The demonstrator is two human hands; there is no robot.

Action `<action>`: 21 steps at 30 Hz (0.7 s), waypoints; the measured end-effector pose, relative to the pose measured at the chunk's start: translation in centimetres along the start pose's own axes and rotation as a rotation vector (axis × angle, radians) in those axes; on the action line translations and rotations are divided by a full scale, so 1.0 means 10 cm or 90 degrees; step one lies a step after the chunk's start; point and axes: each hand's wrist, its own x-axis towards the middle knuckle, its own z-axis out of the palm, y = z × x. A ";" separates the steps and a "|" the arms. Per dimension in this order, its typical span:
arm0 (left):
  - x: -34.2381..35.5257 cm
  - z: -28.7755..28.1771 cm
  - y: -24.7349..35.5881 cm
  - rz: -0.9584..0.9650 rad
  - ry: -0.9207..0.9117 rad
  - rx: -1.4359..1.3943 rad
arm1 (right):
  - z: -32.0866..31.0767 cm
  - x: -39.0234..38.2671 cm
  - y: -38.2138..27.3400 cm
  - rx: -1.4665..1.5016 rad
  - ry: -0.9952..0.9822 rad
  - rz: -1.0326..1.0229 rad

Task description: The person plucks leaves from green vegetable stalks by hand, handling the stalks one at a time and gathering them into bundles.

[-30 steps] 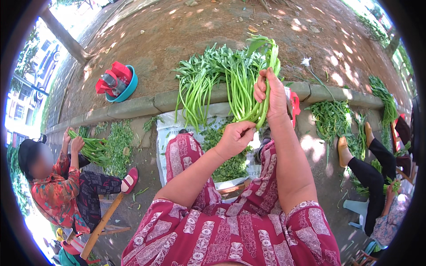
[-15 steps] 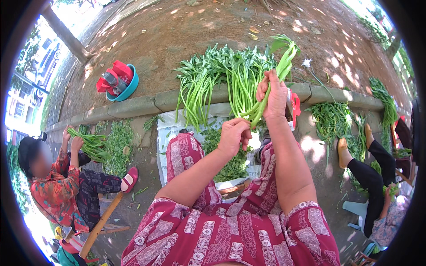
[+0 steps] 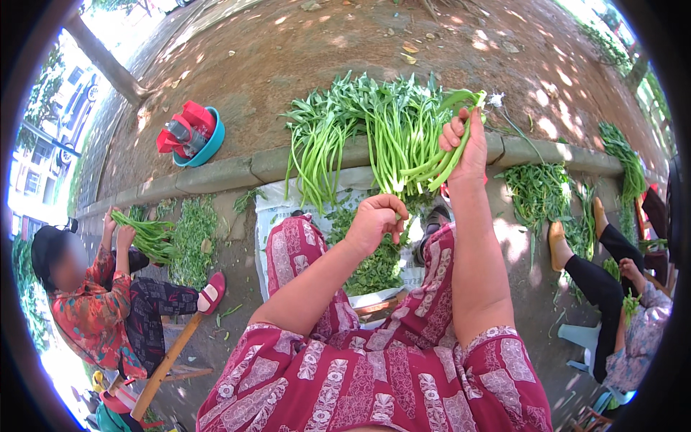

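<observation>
Stems sit clasped in your right hand, their cut ends fanning out beside the larger pile of greens along the curb. Your left hand is curled, apart from them, above the sheet; whether it pinches anything, I cannot tell. Loosen your right fingers and loose stems could slide out; squeeze hard and they could bruise; dip them leftward and ends might tangle with the pile.

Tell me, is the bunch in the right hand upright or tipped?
Tipped: in the right hand, the bunch of greens slants, its leafy end up to the right, its stalk ends down to the left.
</observation>
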 end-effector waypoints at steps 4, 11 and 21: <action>0.00 0.01 0.02 0.133 -0.110 0.103 | 0.05 -0.03 0.03 -0.020 -0.004 0.002; -0.06 0.13 0.06 0.110 -0.041 0.150 | 0.15 -0.09 0.18 -0.076 -0.012 0.022; -0.06 0.14 0.02 0.329 0.053 0.439 | 0.30 -0.19 0.37 -0.296 0.121 -0.021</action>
